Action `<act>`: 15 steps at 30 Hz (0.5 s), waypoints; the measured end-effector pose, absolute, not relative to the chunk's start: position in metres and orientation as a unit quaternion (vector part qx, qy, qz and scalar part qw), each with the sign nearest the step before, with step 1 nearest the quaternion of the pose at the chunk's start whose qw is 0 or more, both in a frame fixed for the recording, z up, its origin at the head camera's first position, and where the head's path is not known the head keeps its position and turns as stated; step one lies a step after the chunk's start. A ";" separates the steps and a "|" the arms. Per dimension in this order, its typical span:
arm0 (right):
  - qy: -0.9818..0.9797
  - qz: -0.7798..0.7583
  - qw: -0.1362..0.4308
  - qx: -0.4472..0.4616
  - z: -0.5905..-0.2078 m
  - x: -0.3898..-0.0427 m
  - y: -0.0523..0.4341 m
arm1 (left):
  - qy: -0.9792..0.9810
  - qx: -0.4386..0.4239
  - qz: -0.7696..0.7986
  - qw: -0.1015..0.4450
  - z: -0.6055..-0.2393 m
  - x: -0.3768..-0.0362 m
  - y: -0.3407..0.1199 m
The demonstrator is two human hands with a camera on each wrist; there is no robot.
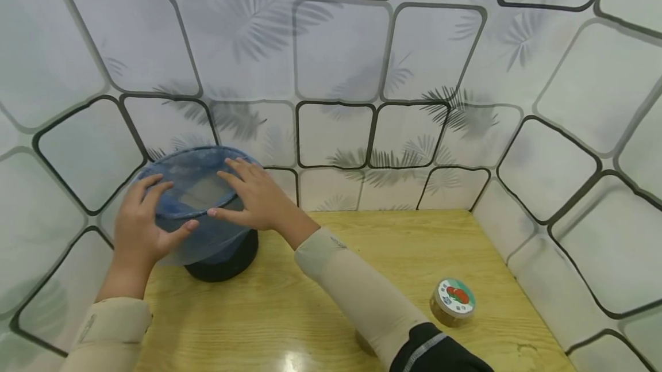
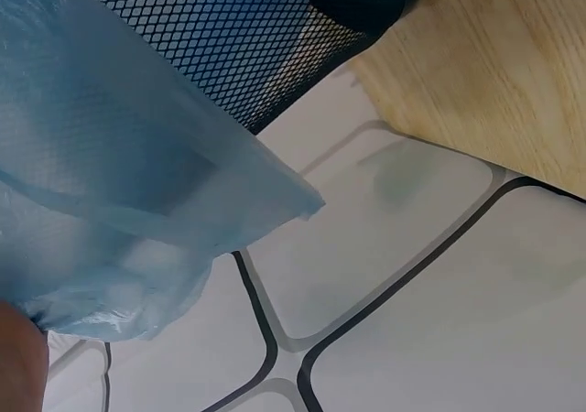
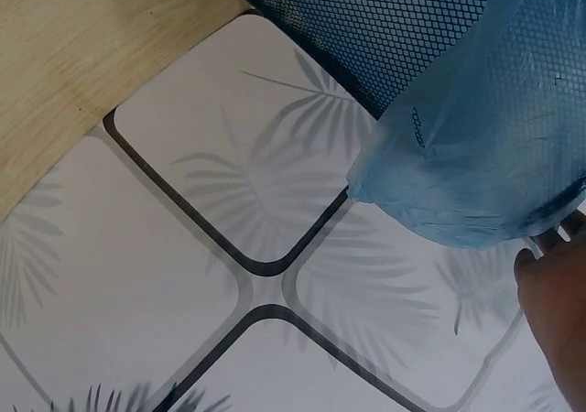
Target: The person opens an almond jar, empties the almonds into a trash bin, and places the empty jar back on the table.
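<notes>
A black mesh bin stands at the table's far left corner, lined with a thin blue plastic bag folded over its rim and hanging down outside. My left hand is at the left of the rim, fingers bent softly over the edge and thumb pointing inward. Across from it, my right hand spreads straight fingers over the right side of the rim. Both wrist views show the bag's loose skirt flaring away from the mesh wall. In the right wrist view, fingertips of the right hand meet the bag's edge.
On the right of the wooden table is a small round jar with a green and white lid showing red fruit. Part of another small brown object peeks out beside the right sleeve. Patterned walls enclose the table's back and sides.
</notes>
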State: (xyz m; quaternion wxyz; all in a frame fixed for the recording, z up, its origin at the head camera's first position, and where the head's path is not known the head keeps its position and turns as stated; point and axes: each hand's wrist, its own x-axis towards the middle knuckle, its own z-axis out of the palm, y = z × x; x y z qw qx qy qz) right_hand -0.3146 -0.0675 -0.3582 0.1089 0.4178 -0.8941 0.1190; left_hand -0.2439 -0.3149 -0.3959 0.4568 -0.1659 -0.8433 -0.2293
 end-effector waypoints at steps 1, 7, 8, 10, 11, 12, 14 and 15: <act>-0.895 0.119 0.106 0.417 -0.358 -0.316 -0.068 | -0.842 -0.171 -0.228 0.457 -0.396 -0.246 -0.316; -0.897 0.106 0.096 0.419 -0.362 -0.323 -0.074 | -0.839 -0.176 -0.206 0.471 -0.395 -0.256 -0.324; -0.897 0.100 0.094 0.419 -0.363 -0.324 -0.074 | -0.840 -0.175 -0.203 0.472 -0.396 -0.257 -0.326; -0.899 0.089 0.086 0.420 -0.365 -0.325 -0.075 | -0.843 -0.173 -0.194 0.471 -0.397 -0.259 -0.328; -0.900 0.087 0.082 0.420 -0.365 -0.325 -0.076 | -0.843 -0.172 -0.192 0.472 -0.398 -0.260 -0.328; -0.900 0.086 0.080 0.420 -0.365 -0.325 -0.075 | -0.844 -0.172 -0.190 0.471 -0.399 -0.261 -0.329; -0.900 0.089 0.082 0.418 -0.366 -0.326 -0.074 | -0.845 -0.171 -0.188 0.471 -0.401 -0.261 -0.328; -0.900 0.091 0.086 0.417 -0.365 -0.326 -0.073 | -0.844 -0.170 -0.188 0.473 -0.402 -0.262 -0.327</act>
